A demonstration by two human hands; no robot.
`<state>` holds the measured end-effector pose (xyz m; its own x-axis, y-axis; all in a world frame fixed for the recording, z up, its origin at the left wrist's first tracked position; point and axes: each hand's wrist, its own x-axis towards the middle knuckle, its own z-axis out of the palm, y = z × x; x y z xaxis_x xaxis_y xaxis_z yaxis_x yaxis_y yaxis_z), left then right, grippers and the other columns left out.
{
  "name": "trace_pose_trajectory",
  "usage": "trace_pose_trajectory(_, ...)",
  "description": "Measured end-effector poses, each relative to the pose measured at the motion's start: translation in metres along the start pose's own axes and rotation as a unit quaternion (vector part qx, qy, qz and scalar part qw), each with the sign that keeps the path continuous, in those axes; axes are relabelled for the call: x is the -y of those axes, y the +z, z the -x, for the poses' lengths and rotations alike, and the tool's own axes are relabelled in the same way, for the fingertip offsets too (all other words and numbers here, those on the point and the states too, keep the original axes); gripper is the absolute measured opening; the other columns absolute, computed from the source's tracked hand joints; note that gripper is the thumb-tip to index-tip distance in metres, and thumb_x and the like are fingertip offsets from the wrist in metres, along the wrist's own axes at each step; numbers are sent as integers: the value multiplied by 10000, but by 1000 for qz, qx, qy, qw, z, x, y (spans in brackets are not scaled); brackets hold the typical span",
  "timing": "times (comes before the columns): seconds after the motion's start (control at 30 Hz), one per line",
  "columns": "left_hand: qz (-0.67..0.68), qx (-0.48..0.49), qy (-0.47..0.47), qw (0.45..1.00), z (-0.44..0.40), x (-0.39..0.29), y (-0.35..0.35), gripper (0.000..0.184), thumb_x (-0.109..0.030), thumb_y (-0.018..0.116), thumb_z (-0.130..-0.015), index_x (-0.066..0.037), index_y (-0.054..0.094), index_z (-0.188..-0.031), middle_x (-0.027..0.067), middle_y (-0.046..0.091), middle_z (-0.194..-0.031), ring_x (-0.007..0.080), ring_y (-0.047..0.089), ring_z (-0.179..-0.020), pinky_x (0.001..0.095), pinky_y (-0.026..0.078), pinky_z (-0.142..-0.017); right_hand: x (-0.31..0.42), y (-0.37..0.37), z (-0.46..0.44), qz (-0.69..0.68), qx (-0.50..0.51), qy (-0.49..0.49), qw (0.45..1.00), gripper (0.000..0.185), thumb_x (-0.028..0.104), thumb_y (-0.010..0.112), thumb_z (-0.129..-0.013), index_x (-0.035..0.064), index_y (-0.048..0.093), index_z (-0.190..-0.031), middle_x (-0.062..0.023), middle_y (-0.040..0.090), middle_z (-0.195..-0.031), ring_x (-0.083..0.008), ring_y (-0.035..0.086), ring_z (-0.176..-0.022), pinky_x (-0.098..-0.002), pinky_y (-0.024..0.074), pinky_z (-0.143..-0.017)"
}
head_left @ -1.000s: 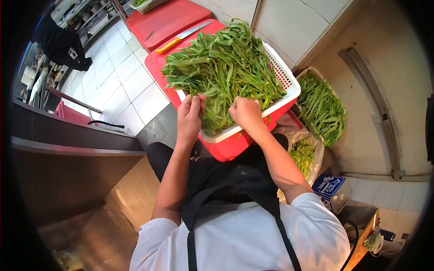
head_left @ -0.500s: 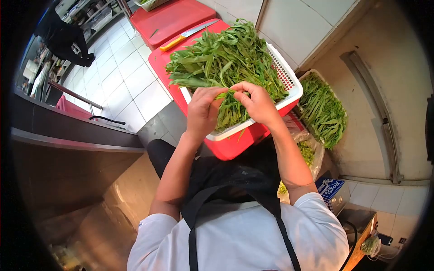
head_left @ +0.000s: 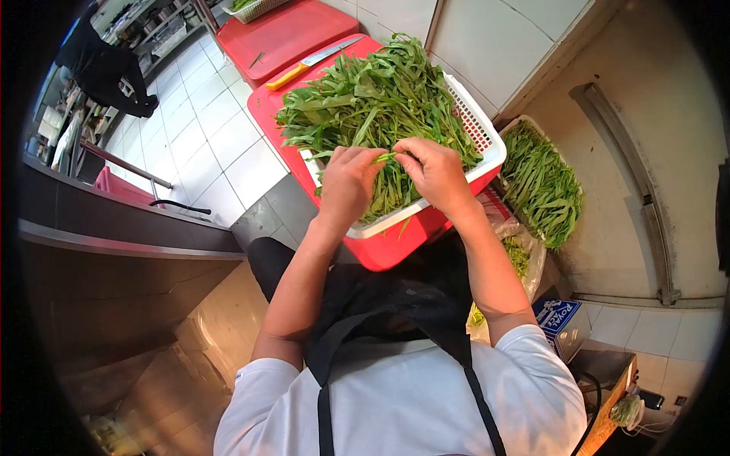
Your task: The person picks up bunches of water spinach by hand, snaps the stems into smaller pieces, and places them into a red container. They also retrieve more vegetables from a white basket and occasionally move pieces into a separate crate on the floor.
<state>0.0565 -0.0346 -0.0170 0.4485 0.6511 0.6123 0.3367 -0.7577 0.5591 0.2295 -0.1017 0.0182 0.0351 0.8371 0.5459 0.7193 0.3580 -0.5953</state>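
Between my two hands runs a short green vegetable stem (head_left: 385, 157), pinched at both ends. My left hand (head_left: 348, 181) closes on its left end, and my right hand (head_left: 437, 176) grips the right end between thumb and fingers. Both hands hover over the near side of a white plastic basket (head_left: 496, 150). Long leafy greens (head_left: 372, 99) are heaped in that basket, their leaves spilling over its left rim. Under it is a red lidded surface (head_left: 380, 251).
A yellow-handled knife (head_left: 312, 62) lies beyond the basket on the red surface. Another red lid (head_left: 285, 34) is behind. To the right are a second basket of greens (head_left: 541, 182) and a plastic bag of trimmings (head_left: 521, 258). A person in dark clothes (head_left: 106, 64) stands far left.
My hands have drawn slightly closer to each other on the stem, the left one turning a little. The person at far left has shifted slightly.
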Motion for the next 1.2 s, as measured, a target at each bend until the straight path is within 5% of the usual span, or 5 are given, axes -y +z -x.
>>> trace_pose_trajectory(0.27,3,11,-6,1000,3,-5,6,147,-50,705,-843,-28,682,-987,145,655,-876,356,572,-818,414,472,-732,-9,17,9,82,-26,-32,996,149,78,666,-844,30,661,-985,-166,670,-851,-328,654,-760,-413,527,-675)
trace_pose_trajectory(0.43,105,-31,-97,989,12,-4,13,107,-111,686,-916,-27,670,-981,99,664,-855,275,594,-808,394,471,-719,-24,-5,13,-181,-206,228,934,162,160,622,-973,14,678,-1012,-2,635,-774,-81,556,-693,-269,475,-628)
trace_pose_trajectory(0.57,307,-44,-262,914,5,-1,-30,166,-176,569,-1033,-38,649,-985,70,677,-919,204,609,-866,364,486,-796,-57,-88,60,-57,-237,317,917,214,119,613,-978,-26,657,-1127,-58,686,-926,-133,646,-863,-260,504,-762)
trace_pose_trajectory(0.9,615,-230,-19,754,-27,-5,-101,233,-364,485,-1044,-154,538,-1130,41,598,-946,211,597,-926,513,475,-1000,-123,-150,293,406,58,637,653,433,262,630,-927,54,610,-1306,-229,684,-1166,-388,655,-1099,-465,502,-937)
trace_pose_trajectory(1.2,594,-203,-215,748,3,8,-20,260,-256,494,-1071,-33,570,-1180,3,495,-828,128,484,-751,306,456,-744,-21,-30,88,76,-45,249,964,233,180,660,-898,3,701,-1043,-189,711,-990,-352,687,-922,-407,540,-826)
